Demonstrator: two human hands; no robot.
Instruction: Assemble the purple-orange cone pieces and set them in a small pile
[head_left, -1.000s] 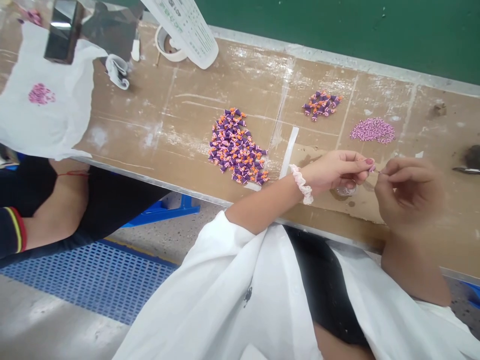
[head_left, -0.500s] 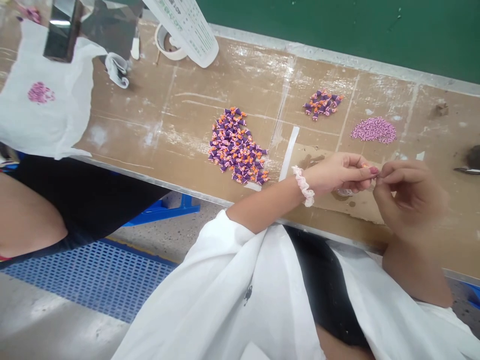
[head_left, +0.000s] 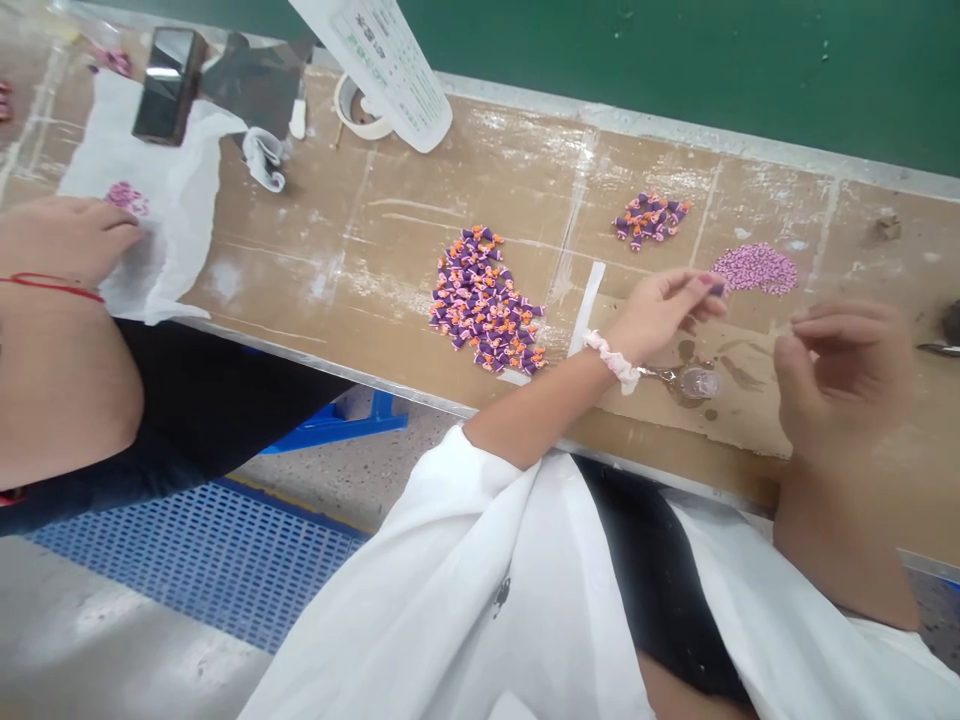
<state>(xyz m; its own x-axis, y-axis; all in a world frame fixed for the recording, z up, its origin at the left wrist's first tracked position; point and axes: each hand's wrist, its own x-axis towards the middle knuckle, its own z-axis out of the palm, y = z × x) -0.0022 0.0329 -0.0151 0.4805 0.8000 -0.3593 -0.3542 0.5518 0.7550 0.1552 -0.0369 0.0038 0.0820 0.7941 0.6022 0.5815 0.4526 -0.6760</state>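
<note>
My left hand point(head_left: 660, 310), wearing a pale scrunchie point(head_left: 611, 362) at the wrist, pinches a small purple figurine point(head_left: 717, 289) beside a heap of tiny pink pieces point(head_left: 757, 270). The figurine is mostly hidden by the fingers. To the right, my right hand point(head_left: 847, 370) is blurred, its thumb and fingers drawn close together; whatever is at their tips is too small to make out. On the board below and between my hands sits a small clear round dish point(head_left: 699, 381), with wet spots around it.
Left of my arm lies a big pile of purple-and-orange figurines point(head_left: 484, 300); a smaller pile point(head_left: 651, 220) lies farther back. A white bottle point(head_left: 397, 80), tape roll point(head_left: 356, 110) and phone point(head_left: 169, 85) stand leftward. Another person's hand point(head_left: 67, 240) rests on a white cloth point(head_left: 187, 210).
My hands, together before, are now apart: the left moved up toward the pink pieces, the right slightly rightward. The dish is uncovered. Another person's hand has come onto the cloth.
</note>
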